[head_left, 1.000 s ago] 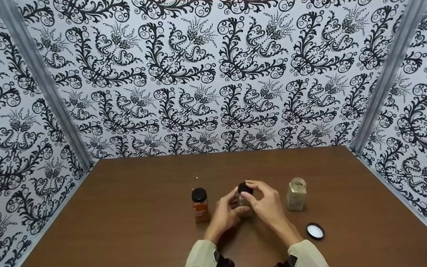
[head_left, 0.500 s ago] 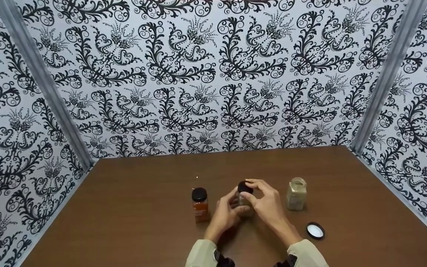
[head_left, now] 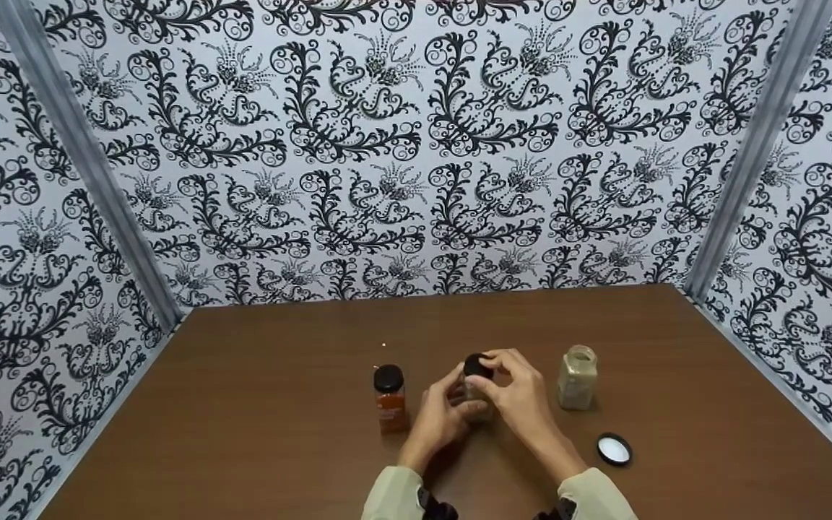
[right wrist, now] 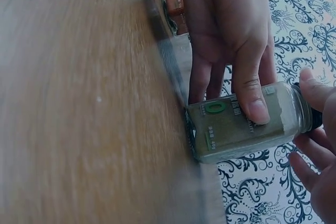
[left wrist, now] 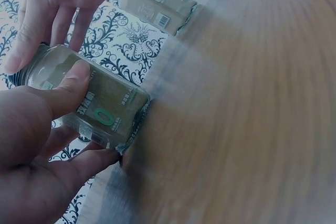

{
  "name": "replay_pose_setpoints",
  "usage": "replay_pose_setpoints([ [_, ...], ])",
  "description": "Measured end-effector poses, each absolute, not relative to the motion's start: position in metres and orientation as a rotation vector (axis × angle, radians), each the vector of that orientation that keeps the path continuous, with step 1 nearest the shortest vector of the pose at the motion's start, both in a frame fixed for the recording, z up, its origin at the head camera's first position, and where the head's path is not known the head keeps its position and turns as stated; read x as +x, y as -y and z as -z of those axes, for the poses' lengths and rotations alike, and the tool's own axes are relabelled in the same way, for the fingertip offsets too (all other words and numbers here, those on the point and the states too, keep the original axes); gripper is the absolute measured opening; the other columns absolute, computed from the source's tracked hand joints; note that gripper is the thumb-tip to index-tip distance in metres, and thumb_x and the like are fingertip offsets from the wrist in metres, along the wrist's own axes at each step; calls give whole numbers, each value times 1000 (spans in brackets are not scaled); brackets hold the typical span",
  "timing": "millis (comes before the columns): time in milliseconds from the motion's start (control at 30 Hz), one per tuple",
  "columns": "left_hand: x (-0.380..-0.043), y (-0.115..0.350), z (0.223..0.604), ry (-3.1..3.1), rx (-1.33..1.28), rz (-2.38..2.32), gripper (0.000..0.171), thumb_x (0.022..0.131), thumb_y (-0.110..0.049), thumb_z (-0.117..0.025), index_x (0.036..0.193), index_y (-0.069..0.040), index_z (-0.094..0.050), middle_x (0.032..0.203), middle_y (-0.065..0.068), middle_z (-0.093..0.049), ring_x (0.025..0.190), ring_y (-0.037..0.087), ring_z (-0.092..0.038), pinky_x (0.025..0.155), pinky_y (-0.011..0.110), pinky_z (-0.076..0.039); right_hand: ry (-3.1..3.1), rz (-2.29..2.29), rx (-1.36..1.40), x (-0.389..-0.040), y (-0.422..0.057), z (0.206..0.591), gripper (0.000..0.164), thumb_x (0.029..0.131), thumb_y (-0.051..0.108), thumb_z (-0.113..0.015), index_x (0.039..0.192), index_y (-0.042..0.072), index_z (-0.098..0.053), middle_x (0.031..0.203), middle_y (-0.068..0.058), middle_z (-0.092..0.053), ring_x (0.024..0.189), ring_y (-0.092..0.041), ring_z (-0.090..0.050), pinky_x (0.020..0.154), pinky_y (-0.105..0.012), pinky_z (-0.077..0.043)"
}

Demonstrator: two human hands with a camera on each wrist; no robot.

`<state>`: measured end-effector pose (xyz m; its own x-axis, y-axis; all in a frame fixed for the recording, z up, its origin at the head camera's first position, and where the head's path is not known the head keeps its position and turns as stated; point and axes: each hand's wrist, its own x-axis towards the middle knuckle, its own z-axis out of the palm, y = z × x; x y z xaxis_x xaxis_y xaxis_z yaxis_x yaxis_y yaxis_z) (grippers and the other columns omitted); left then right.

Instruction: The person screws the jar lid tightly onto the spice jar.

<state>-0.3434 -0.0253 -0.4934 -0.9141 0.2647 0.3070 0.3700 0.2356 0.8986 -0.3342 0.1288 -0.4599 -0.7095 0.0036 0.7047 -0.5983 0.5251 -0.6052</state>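
A clear spice jar (left wrist: 113, 98) of greenish-brown powder stands upright at the middle of the table, a green mark on its side. My left hand (head_left: 441, 413) grips its body, the thumb laid across the front. On its top is a black lid (head_left: 475, 365), which my right hand (head_left: 521, 393) pinches between thumb and fingers. Whether the lid is screwed down tight I cannot tell. Right of the hands stands an uncapped jar (head_left: 577, 381) of pale powder. A loose black lid (head_left: 614, 449) lies near it, white inside facing up.
Left of my left hand stands a capped jar (head_left: 390, 408) of orange-red powder. Tiny light specks lie on the brown wooden table (head_left: 279, 404) behind it. Patterned black-and-white walls (head_left: 416, 144) enclose the table at the back and both sides.
My right hand's fingers have shifted slightly on the black lid. The left hand, the jars and the loose lid stay where they were.
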Motion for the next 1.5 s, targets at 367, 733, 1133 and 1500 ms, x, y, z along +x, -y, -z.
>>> replay_pose_setpoints([
  [367,-343,27,495,2376,-595,1818,72,88,-14,-76,149,2,-42,135,25,-62,118,36,-66,97,41,-55,2149,-1090,475,-333,-125,458,25,79,16,-85,96,6,-71,105,-7,-71,95,-20,-69,85,-35,-57],
  [733,-343,25,496,2332,-651,1864,68,89,-12,-74,149,-2,-44,132,25,-63,116,35,-66,96,39,-56,2247,-1182,593,-333,-134,454,35,83,3,-78,117,4,-71,120,-7,-72,115,-26,-68,100,-42,-53],
  [1133,-340,25,492,2372,-619,1789,74,87,-15,-76,149,4,-40,131,26,-64,115,34,-67,94,37,-57,2185,-1147,521,-333,-130,455,28,80,12,-82,107,5,-74,109,-7,-73,104,-24,-71,90,-38,-57],
  [1500,-340,25,491,2365,-603,1781,71,86,-11,-77,147,3,-44,130,26,-64,114,34,-68,93,39,-57,2154,-1224,458,-334,-126,455,28,75,17,-87,99,7,-76,103,-2,-73,101,-21,-70,91,-34,-56],
])
